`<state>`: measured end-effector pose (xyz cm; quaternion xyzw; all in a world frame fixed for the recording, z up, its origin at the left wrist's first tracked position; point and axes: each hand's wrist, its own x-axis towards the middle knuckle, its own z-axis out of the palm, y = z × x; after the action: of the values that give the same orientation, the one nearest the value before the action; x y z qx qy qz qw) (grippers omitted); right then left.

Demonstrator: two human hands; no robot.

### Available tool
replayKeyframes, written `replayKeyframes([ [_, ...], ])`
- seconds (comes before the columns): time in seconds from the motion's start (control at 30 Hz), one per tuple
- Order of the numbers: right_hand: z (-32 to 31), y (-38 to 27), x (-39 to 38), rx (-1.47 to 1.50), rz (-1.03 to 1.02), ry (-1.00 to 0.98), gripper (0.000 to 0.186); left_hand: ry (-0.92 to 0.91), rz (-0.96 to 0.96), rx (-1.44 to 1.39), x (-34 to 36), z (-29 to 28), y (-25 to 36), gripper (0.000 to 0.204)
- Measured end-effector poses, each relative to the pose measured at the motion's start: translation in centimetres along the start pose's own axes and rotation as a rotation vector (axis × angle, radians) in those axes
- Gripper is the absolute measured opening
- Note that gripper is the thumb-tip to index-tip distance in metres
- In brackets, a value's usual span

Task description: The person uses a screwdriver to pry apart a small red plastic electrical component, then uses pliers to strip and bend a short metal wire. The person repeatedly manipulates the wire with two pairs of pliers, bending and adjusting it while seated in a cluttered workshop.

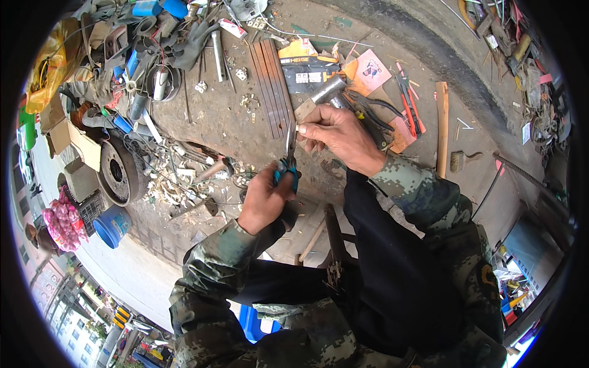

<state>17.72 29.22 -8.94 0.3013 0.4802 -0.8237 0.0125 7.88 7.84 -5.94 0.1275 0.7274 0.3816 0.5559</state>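
My left hand (pixel 264 196) is closed round the teal handles of a pair of scissors (pixel 291 161), whose blades point away from me. Up against the blades, my right hand (pixel 345 136) pinches a small pale piece (pixel 298 129) between thumb and fingers, too small to name. Whether the blades touch it I cannot tell. Just past my right hand lie a hammer (pixel 328 89) with a metal head and black-handled pliers (pixel 373 109). Several rusty metal strips (pixel 269 83) lie side by side beyond the blades.
Red-handled cutters (pixel 410 104), a wooden strip (pixel 442 129) and a brush (pixel 457 161) lie on the right. Leftward are a wheel rim (pixel 118 172), a blue bucket (pixel 112 226), heaped scrap and scattered pale bits. A dark printed packet (pixel 307 69) lies on the far side.
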Motion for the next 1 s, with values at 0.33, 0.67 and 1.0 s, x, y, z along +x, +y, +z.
replayKeyframes([
  [0.33,0.4,0.4,-0.1,0.001,-0.021,0.032,0.017,0.121,0.171,0.369,-0.3,0.3,0.8,0.028],
  [0.67,0.7,0.6,-0.1,-0.031,-0.015,0.052,0.018,0.194,0.225,0.629,-0.8,0.4,1.3,0.028],
  [1.0,1.0,1.4,0.1,0.023,-0.009,0.102,0.015,0.067,0.168,0.214,-0.8,0.6,1.0,0.022],
])
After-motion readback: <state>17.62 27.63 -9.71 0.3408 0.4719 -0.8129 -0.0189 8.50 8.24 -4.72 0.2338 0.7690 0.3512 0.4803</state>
